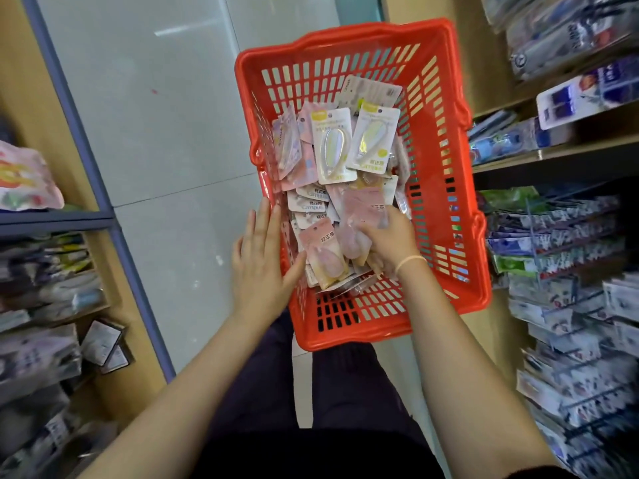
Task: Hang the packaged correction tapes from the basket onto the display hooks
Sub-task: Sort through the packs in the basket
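**Pink packs gripped in the red basket, none yet on a hook**

Pink and yellow blister cards, the packaged correction tapes (340, 188), lie heaped inside the red plastic basket (446, 188), which sits on the pale tiled floor (166, 133) in the aisle. The right hand (387, 238) is down in the basket's near half, fingers curled round a small bunch of pink packs (363, 216). The left hand (261, 261) lies flat against the basket's left wall, fingers straight, its thumb over the rim touching another pink pack (325, 252); it looks to be steadying the basket.

The step in hand appears to be the pick-up. To the right of the basket, the display hooks (567, 243) already carry rows of packaged goods. The next move likely calls for lifting the bunch clear, turning right, and lining each card's hang hole with a free hook; whether the bunch is aligned cannot be told.
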The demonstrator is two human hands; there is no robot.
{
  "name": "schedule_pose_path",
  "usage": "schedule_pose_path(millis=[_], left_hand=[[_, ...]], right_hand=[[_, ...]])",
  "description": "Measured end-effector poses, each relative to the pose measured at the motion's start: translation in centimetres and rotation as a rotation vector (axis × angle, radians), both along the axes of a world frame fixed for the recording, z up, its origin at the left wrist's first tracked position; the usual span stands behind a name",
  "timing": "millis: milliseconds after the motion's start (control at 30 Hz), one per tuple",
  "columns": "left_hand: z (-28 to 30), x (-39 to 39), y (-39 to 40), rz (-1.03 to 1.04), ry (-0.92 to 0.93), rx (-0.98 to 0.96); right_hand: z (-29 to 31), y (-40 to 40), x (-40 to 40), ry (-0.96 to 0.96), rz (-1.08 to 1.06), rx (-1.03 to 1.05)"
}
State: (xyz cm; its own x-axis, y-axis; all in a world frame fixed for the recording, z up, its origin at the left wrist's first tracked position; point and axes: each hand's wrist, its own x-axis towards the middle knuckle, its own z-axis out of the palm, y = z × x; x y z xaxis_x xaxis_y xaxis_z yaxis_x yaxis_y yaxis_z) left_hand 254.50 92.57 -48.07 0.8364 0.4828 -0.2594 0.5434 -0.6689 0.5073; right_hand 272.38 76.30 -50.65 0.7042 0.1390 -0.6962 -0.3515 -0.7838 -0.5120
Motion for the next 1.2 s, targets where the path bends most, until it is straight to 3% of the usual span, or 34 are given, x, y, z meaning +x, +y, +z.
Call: schedule_pose_path(millis=[233,400,467,667,933,1200], left_hand=[[-0.3,-2.2,-1.0,0.078,0.028,-0.180],[-0.4,-2.2,-1.2,0.119,0.028,-0.173],[-0.6,-2.3,-1.2,0.131,0.029,-0.186],[-0.5,-2.2,-1.5,0.176,0.031,-0.200],[-0.4,-2.1,-1.6,0.207,0.043,-0.216],[0.4,-1.8,-1.6,0.204,0.071,-0.223]], right_hand=[[3.1,-0.4,1.6,0.148,0.190,0.153],[2.1,-0.7,3.3,-0.113,0.007,0.143],[1.8,-1.3,4.2,-0.109,0.011,0.152],[1.0,0.8,1.4,0.333,0.330,0.162],[-1.9,2.0,-3.6,0.319,0.065,0.213],[-1.1,0.9,-3.3,0.336,0.070,0.301]])
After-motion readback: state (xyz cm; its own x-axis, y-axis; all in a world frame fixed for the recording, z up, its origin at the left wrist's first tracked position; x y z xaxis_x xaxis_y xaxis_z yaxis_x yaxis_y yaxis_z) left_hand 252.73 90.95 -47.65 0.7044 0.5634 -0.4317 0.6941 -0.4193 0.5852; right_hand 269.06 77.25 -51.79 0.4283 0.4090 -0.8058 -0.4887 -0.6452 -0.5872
